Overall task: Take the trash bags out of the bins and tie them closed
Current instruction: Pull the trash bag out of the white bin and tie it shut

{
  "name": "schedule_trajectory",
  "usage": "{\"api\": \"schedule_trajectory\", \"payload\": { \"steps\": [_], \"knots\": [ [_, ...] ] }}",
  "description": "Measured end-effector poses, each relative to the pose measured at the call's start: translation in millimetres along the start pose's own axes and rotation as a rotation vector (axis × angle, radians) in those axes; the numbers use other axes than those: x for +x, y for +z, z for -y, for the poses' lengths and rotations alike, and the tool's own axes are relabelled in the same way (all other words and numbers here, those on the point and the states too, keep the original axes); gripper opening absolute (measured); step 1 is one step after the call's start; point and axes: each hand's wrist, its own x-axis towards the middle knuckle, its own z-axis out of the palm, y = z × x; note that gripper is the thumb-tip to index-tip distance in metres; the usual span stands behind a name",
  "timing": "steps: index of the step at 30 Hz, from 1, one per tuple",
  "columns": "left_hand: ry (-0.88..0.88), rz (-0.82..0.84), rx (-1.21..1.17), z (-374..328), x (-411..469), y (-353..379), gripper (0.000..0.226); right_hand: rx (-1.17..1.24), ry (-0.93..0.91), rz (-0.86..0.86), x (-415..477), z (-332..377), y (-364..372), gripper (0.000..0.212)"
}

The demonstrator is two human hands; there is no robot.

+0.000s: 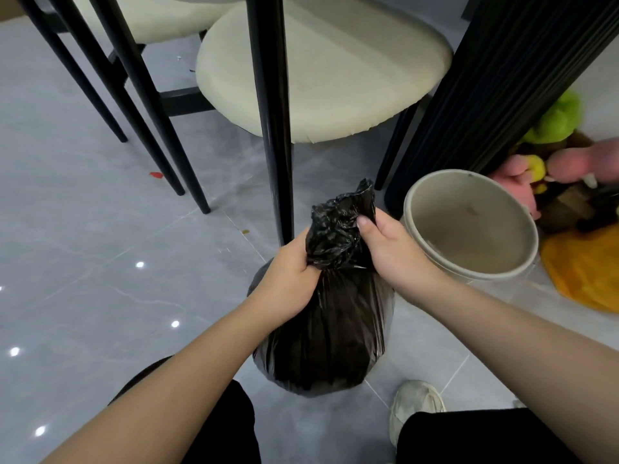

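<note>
Standing on the grey tiled floor [100, 262], a full black trash bag [321, 336] has its neck gathered into a crumpled bunch. Just to its right a beige bin [516, 269] tilts toward the camera, with no liner and only a small speck on its inner wall. The left hand [288, 272] curls round the neck from the left, fingers tucked under the bunch. The right hand [392, 249] grips the bunch from the right, thumb pressed on the plastic. A cream-seated chair [335, 78] stands behind the bag.
</note>
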Motion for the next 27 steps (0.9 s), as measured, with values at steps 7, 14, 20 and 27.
{"api": "schedule_trajectory", "payload": {
  "steps": [7, 14, 20, 27],
  "knots": [
    [0.086, 0.056, 0.747, 3.2, 5.6, -24.7, 0.023, 0.105, 0.206, 0.045, 11.2, -19.7, 16.6, 0.027],
    [-0.294, 0.244, 0.388, 7.6, 29.8, -29.2, 0.012, 0.254, 0.352, 0.047, 27.2, -53.1, 24.9, 0.031],
    [-0.258, 0.255, 0.316, -1.2, 43.4, -29.6, 0.013, 0.186, 0.316, 0.299, 35.0, -62.9, 39.7, 0.027],
    [-0.196, 0.12, 0.216, 9.5, 45.8, -36.8, 0.011, 0.31, 0.331, 0.276, 41.7, -56.9, 55.4, 0.028]
  ]
}}
